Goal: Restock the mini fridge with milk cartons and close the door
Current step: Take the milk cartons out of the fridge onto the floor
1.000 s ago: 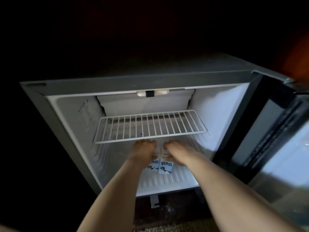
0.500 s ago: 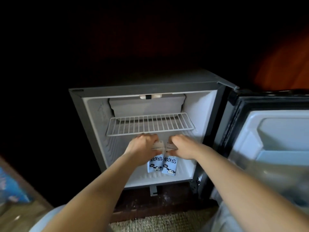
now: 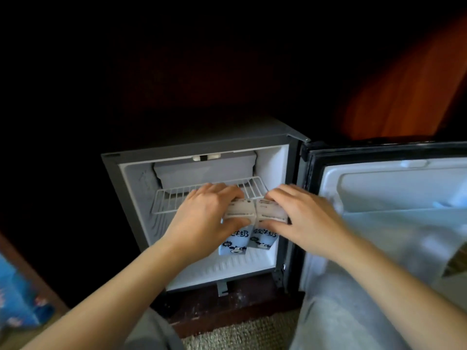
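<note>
The mini fridge stands open, its door swung out to the right. Two blue and white milk cartons stand side by side at the fridge's mouth, below the wire shelf. My left hand grips the top of the left carton. My right hand grips the top of the right carton. The cartons' upper parts are partly hidden by my fingers.
The fridge sits in a dark wooden cabinet with a wood ledge below it. A woven mat lies in front. A blue patterned object lies at the far left. My knees in grey trousers are near the door.
The view has pulled back from the fridge. Both hands and the two cartons have come forward from deep under the shelf to the fridge's front.
</note>
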A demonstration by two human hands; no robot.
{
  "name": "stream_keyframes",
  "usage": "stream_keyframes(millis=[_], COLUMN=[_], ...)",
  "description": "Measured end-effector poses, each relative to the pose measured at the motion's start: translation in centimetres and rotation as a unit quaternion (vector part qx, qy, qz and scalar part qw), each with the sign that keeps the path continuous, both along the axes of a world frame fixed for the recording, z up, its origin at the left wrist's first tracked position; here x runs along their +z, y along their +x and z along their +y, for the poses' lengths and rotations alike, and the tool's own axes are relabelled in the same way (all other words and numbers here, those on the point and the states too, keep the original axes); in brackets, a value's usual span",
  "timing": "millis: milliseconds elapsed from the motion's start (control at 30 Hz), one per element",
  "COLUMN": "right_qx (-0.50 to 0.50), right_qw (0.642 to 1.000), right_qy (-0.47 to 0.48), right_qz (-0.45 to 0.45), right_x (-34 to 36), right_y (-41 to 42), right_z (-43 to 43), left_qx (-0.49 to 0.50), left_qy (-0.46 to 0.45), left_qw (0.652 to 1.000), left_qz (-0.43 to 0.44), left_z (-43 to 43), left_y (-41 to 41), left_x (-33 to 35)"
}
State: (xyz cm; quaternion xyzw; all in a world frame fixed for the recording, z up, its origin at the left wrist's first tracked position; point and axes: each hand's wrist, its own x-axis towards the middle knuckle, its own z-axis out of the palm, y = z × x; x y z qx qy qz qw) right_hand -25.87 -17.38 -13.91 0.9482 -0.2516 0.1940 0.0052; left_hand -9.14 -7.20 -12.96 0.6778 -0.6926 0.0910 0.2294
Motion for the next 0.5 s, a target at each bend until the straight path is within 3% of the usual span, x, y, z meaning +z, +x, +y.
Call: stream_keyframes(millis=[200, 500], right_qx=[-0.062, -0.196], right_qw=[0.997, 0.980], right_qy=[-0.043, -0.030], right_qz=[-0.032, 0.000], right_x=[4.1, 3.9], right_y=[-7.2, -19.4], right_z=[1.2, 3.8], left_qx=[-0.076, -0.198], left_qy=[-0.041, -0.006], left_qw=[0.996, 0.980], left_qz=[0.005, 0.002], left_z=[-0.4, -3.0], left_y=[-5.8, -16.6], left_x=[3.9, 3.5])
